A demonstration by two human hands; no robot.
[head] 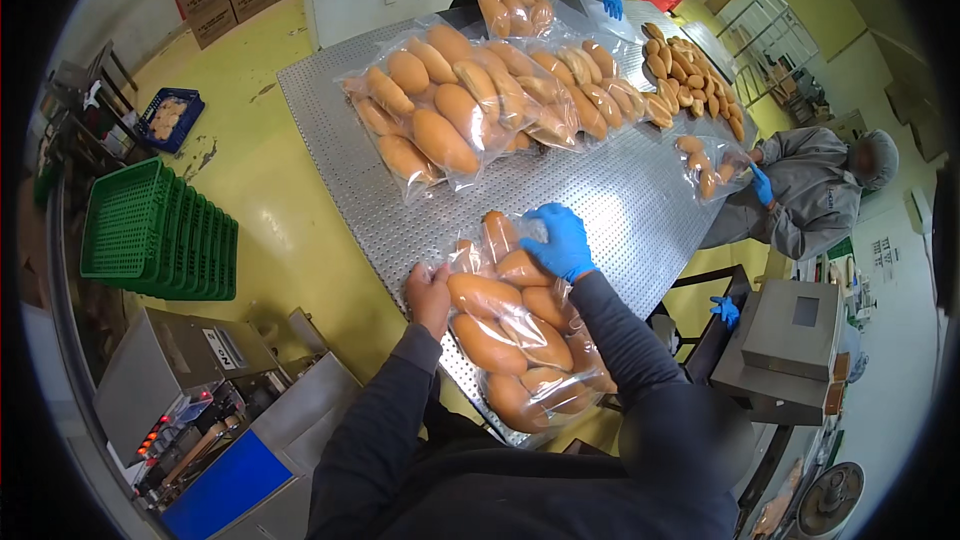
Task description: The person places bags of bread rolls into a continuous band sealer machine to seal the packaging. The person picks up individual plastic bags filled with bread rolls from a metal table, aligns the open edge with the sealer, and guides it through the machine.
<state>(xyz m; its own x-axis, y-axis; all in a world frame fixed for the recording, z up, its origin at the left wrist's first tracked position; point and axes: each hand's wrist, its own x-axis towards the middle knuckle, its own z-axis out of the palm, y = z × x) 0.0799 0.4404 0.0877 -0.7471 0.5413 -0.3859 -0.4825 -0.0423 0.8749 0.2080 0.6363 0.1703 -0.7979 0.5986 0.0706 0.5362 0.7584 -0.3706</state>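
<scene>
A clear plastic bag of bread rolls [510, 337] lies in front of me at the near end of a perforated metal table [352, 165]. Bare, my left hand [430, 296] pinches the bag's upper left edge. My right hand [559, 242], in a blue glove, is closed on the bunched clear plastic at the bag's far end, above the rolls. Beyond my hands, several more filled bags of rolls [442, 105] lie close together. Farther back on the right is a heap of loose rolls [694, 75].
A co-worker [802, 187] at the right handles a partly filled bag [709, 165]; others stand at the far end. Stacked green crates [157, 232] and a machine [202, 382] are on my left. A metal machine [787, 345] stands at the right.
</scene>
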